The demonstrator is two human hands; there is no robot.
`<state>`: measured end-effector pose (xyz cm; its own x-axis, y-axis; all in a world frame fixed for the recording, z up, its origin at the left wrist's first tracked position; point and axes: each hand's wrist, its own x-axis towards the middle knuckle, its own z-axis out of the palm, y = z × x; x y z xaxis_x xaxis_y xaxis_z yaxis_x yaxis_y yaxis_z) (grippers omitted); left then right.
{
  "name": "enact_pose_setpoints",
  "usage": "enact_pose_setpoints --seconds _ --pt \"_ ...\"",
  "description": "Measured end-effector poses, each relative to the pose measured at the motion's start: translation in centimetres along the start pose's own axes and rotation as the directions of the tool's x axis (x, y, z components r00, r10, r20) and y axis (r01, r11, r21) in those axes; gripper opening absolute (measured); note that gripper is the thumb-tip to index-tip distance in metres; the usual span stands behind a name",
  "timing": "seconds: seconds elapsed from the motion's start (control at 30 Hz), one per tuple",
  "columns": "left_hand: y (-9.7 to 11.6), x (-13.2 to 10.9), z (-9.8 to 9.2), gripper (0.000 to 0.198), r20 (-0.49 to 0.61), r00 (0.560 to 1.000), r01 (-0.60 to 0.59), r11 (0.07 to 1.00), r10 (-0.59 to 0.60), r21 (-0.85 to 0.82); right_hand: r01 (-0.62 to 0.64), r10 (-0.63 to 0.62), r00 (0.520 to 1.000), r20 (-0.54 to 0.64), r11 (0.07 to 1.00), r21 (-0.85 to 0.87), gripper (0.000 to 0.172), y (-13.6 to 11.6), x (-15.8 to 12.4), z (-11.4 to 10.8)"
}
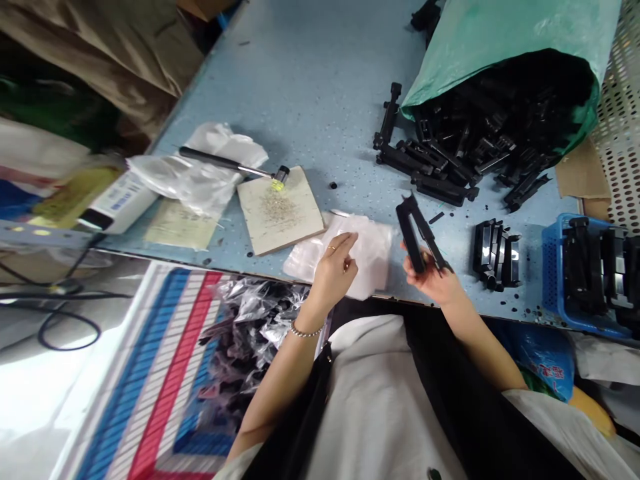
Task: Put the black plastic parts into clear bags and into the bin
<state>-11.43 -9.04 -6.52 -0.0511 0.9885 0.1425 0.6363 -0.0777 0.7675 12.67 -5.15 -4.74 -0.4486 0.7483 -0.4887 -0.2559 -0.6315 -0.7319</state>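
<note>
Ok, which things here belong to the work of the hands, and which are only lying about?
Belonging: right hand holding a black plastic frame; left hand; clear plastic bag; black parts; green sack; blue basket.
Lying about: black-handled tool; speckled board; white bottle; cable.

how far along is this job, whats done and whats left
Looks done: a group of black plastic parts sits sorted on the table, and a blue plastic basket holds more. In hand: the right hand grips one black part; the open left hand is over a translucent plastic bag. Left: a green sack heaped with parts.
</note>
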Motion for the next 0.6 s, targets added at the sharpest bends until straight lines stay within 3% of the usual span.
enact_pose_setpoints --seconds 0.07,0.17,0.3,0.37,0.4,0.5,0.6 --pt "-0.1 -0.1 0.4 0.064 0.01 1.0 0.0 0.999 0.0 -0.036 -0.205 0.199 0.972 0.122 0.978 0.042 0.033 0.1 -1.4 0.0" --pt "-0.4 -0.3 0.6 0.073 -0.02 1.0 -0.006 0.999 0.005 -0.049 -0.465 0.422 0.871 0.25 0.873 0.147 0.035 1.4 -1.9 0.1" --pt "-0.2 -0.9 0.3 0.078 -0.024 0.998 -0.054 0.998 0.055 0.044 -0.573 0.495 0.814 0.304 0.77 0.281 0.038 3.4 -0.9 -0.1" --pt "0.7 -1.7 0.4 0.081 0.001 0.986 -0.165 0.981 0.166 0.102 -0.543 0.456 0.825 0.333 0.803 0.245 0.031 4.0 -0.3 -0.1" --pt "1.3 -2.1 0.5 0.082 0.029 0.972 -0.235 0.966 0.234 0.11 -0.483 0.41 0.855 0.319 0.852 0.2 0.026 4.2 0.1 0.0" --pt "3.3 -3.7 1.1 0.085 0.148 0.91 -0.394 0.919 0.387 0.024 -0.188 0.179 0.969 0.17 0.981 0.038 0.021 4.4 0.9 0.7" --pt "4.4 -4.7 1.6 0.082 0.192 0.886 -0.412 0.907 0.421 -0.086 0.026 -0.024 1.0 0.012 0.978 -0.206 0.023 4.1 0.7 1.8"
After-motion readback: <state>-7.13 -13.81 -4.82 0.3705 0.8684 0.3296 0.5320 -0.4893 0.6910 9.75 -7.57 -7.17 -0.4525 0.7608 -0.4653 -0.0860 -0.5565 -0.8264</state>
